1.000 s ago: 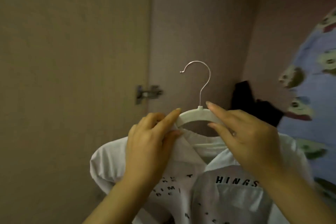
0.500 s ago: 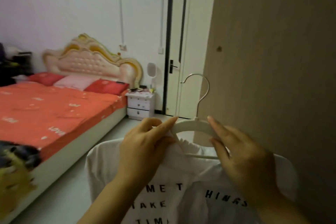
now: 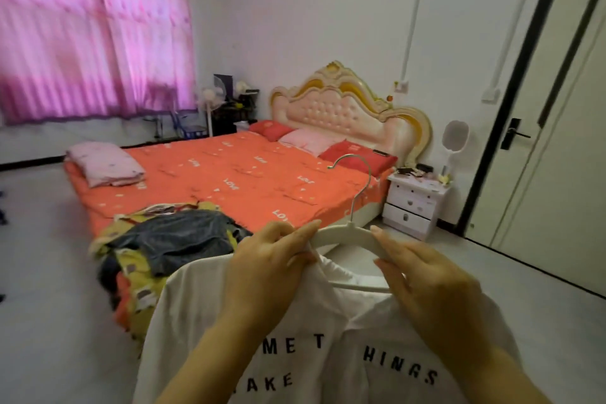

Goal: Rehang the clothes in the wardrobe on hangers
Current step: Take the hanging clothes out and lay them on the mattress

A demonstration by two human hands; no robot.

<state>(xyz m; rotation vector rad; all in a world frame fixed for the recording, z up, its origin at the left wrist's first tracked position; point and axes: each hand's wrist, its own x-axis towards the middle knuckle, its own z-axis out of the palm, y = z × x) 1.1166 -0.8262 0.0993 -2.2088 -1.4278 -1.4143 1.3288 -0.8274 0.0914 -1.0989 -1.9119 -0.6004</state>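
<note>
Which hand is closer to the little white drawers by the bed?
Right. The right hand pinches the white hanger on the side toward the white drawers; the left hand grips its other end, farther off, toward the clothes pile.

Two bare hands on bare forearms

The left hand point(image 3: 265, 272) and the right hand point(image 3: 436, 292) are both uncovered, with slim fingers. The left forearm point(image 3: 210, 361) and the right forearm point(image 3: 501, 374) are bare from the wrist down to the bottom edge of the view. The right forefinger's nail point(image 3: 377, 230) is plain, rounded and a little longer than the fingertip.
</note>
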